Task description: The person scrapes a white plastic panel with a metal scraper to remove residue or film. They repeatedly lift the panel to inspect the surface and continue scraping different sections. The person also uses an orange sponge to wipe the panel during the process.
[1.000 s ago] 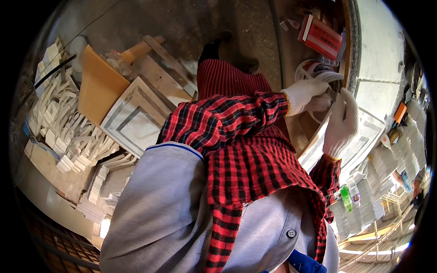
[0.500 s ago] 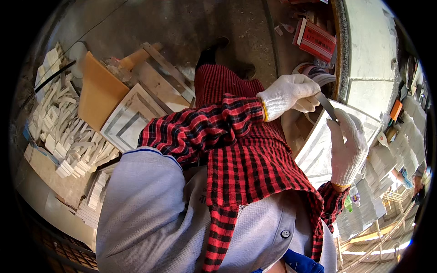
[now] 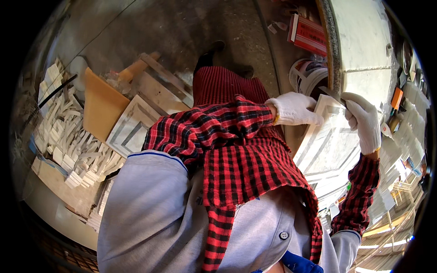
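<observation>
White knitted gloves cover both of my hands. My left hand (image 3: 296, 109) is at the near-left edge of a white and grey marble-look panel (image 3: 337, 141), fingers closed over its rim. A grey inlaid border runs around this panel. My right hand (image 3: 364, 120) is closed on one end of a thin, flat grey strip (image 3: 334, 96), above the panel's far corner. Its other end points left, away from the fingers. Whether the strip touches the panel I cannot tell.
A white bucket (image 3: 307, 75) and a red box (image 3: 308, 36) stand beyond my left hand. The stone-topped bench (image 3: 364, 45) extends at the far right. On the left are another bordered panel (image 3: 132, 125), a tan board (image 3: 102, 104) and piled white strips (image 3: 68, 132).
My left hand has let go of the grey strip and come down to the panel's edge. My right hand has moved slightly right and away from me, keeping the strip.
</observation>
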A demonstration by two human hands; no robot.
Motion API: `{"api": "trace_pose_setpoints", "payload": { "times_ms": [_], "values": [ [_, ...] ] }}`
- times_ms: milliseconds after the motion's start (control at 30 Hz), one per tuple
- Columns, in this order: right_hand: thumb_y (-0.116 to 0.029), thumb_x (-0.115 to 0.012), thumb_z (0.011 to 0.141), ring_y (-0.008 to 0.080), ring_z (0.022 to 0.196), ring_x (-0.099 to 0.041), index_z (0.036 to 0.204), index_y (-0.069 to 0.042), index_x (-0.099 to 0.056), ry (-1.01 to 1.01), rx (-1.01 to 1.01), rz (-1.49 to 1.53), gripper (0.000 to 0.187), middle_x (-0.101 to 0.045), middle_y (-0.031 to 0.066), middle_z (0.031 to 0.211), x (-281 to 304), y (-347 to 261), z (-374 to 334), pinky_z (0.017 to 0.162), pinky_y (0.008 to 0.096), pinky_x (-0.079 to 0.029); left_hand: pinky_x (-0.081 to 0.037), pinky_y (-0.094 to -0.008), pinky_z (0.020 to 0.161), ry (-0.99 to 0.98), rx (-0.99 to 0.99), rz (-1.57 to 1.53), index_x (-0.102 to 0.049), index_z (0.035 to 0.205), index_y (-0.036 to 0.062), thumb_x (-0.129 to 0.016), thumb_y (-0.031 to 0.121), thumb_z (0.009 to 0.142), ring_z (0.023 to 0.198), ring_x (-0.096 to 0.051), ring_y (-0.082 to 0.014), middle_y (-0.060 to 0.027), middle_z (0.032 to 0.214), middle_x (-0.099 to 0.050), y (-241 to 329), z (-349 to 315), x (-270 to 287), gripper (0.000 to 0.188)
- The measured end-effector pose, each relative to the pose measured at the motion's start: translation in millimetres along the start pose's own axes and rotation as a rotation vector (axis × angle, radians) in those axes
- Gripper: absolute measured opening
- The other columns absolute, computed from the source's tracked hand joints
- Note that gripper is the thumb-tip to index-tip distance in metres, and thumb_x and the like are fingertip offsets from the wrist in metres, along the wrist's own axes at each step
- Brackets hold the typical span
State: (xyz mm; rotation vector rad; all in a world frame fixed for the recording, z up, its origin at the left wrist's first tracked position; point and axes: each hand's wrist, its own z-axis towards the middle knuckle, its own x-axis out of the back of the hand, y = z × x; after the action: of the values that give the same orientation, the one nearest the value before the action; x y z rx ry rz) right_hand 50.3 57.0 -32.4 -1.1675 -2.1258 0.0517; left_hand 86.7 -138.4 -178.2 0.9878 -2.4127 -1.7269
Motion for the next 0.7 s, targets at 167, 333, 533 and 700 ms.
{"api": "trace_pose_setpoints", "payload": {
  "times_ms": [167,333,533,700],
  "values": [
    [-0.017,-0.059,0.094,0.0026,0.055,-0.045,0.116,0.003,-0.070,-0.126,-0.018,0.058,0.031,-0.057,-0.0013,0.069,-11.3,-7.7,9.7,0.047,0.0189,-0.032,-0.048,-0.0362,0.094,-0.066,0.078,0.098,-0.070,0.121,0.0020,-0.060,0.052,0.090,0.109,-0.066,-0.0335,-0.0217,0.116,-0.070,4.5,1.9,-4.3,0.059],
    [-0.017,-0.057,0.098,0.0027,0.054,-0.043,0.121,0.004,-0.066,-0.178,0.057,0.299,0.032,-0.056,-0.0017,0.071,-20.5,-25.8,-6.3,0.048,0.0174,-0.032,-0.049,-0.0360,0.093,-0.057,0.037,0.100,-0.069,0.119,-0.0024,-0.061,0.048,0.093,0.104,-0.068,-0.0297,-0.0231,0.116,-0.070,-2.2,0.7,-7.1,0.057],
    [-0.015,-0.058,0.102,0.0049,0.067,-0.048,0.141,0.006,-0.051,0.440,0.232,0.673,0.045,-0.060,0.0018,0.084,31.5,66.9,-17.3,0.060,0.0184,-0.039,-0.050,-0.0255,0.089,-0.085,0.022,-0.508,-0.056,0.137,0.0002,-0.066,0.027,0.099,0.101,-0.061,-0.0098,-0.0039,0.115,-0.066,9.4,9.2,-3.4,0.047],
    [-0.014,-0.060,0.102,0.0047,0.066,-0.048,0.146,0.004,-0.046,0.953,0.179,1.025,0.050,-0.064,0.0034,0.087,45.6,207.8,-13.4,0.060,0.0195,-0.042,-0.054,-0.0319,0.093,0.060,0.158,-0.585,-0.057,0.138,0.0086,-0.067,0.027,0.098,0.109,-0.062,-0.0106,0.0034,0.117,-0.066,39.8,15.7,-21.8,0.046]
  ]
}}
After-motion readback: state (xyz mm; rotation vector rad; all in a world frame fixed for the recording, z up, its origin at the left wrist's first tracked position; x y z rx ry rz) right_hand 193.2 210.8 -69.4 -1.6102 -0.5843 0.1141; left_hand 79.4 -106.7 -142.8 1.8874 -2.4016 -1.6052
